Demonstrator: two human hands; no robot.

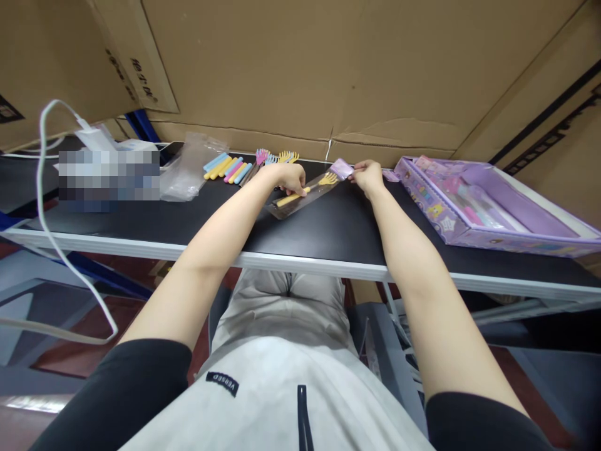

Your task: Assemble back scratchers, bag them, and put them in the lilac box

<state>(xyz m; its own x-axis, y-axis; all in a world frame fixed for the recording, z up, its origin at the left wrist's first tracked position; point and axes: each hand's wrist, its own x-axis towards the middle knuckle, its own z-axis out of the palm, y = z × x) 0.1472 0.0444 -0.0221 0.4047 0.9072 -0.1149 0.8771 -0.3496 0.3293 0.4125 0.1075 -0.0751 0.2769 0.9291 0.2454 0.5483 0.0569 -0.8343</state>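
Left hand (291, 178) curled around bagged yellow scratcher (307, 189), right hand (369, 176) in fingertip pinch on purple flap (341, 168), over black table (338, 232).

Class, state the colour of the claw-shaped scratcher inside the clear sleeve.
The scratcher is yellow; head view shows it.

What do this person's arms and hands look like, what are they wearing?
The left hand and right hand are bare, no gloves, rings or watch visible. Forearms are uncovered; the left sleeve and right sleeve are short and black.
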